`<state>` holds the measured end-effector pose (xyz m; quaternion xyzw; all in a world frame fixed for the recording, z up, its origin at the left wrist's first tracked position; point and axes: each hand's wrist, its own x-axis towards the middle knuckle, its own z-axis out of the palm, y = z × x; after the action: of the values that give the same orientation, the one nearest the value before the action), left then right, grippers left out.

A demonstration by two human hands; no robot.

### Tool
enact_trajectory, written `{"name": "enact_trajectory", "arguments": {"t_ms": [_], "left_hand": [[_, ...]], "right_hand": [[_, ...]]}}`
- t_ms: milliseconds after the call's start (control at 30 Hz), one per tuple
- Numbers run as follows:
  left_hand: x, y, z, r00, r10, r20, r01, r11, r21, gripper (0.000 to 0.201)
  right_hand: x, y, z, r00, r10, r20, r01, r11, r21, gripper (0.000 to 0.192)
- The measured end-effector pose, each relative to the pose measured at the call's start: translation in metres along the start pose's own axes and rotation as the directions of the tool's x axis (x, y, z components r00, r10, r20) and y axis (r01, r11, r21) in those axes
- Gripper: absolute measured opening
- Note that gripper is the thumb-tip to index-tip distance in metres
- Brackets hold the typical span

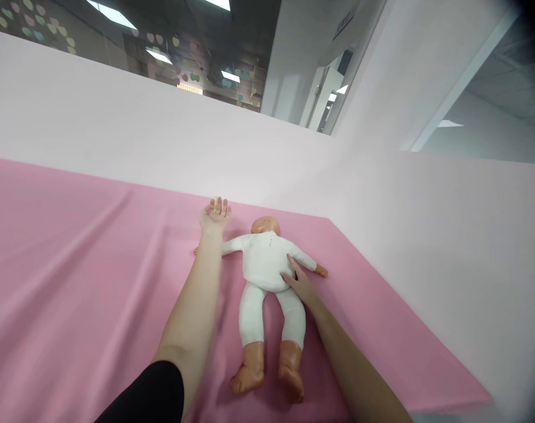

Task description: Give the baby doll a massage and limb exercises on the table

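A baby doll (265,276) in a white bodysuit lies on its back on a pink sheet (82,276), head away from me, bare feet toward me. My left hand (215,216) reaches past the doll's outstretched arm, palm up with fingers apart, just left of the doll's head and holding nothing. My right hand (299,283) rests flat on the doll's side near the waist, fingers pointing at its chest.
The pink sheet ends at a pale wall (161,135) behind the doll and at an edge (443,376) on the right. Above the wall are glass panels and ceiling lights.
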<state>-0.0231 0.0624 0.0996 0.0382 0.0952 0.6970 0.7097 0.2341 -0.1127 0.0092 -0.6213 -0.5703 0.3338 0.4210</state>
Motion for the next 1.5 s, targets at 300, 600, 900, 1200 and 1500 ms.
{"name": "enact_trajectory", "arguments": {"t_ms": [300, 600, 900, 1200, 1500], "left_hand": [[0.0036, 0.0011, -0.0033, 1.0, 0.013, -0.02, -0.013, 1.0, -0.008, 0.023], [0.0033, -0.0003, -0.004, 1.0, 0.014, -0.021, -0.014, 0.999, 0.029, 0.023], [0.0022, -0.0002, -0.0015, 0.992, 0.001, -0.129, -0.001, 1.0, 0.0, 0.022], [-0.0008, 0.0004, 0.0028, 0.987, 0.01, -0.158, -0.008, 1.0, 0.014, 0.027], [-0.002, -0.0005, 0.0029, 0.991, -0.004, -0.137, 0.009, 0.999, 0.035, 0.029]], "right_hand": [[-0.0014, -0.0024, -0.0004, 1.0, 0.007, 0.007, -0.007, 1.0, -0.021, 0.079], [0.001, -0.0005, -0.0022, 0.999, 0.018, 0.026, -0.016, 0.994, -0.109, 0.081], [-0.001, -0.0017, -0.0016, 0.999, 0.011, 0.03, -0.007, 0.995, -0.103, 0.078], [-0.0017, -0.0042, -0.0015, 1.0, 0.009, 0.026, -0.006, 0.995, -0.101, 0.078], [-0.0026, -0.0059, -0.0018, 0.999, 0.031, 0.037, -0.027, 0.995, -0.092, 0.079]]}}
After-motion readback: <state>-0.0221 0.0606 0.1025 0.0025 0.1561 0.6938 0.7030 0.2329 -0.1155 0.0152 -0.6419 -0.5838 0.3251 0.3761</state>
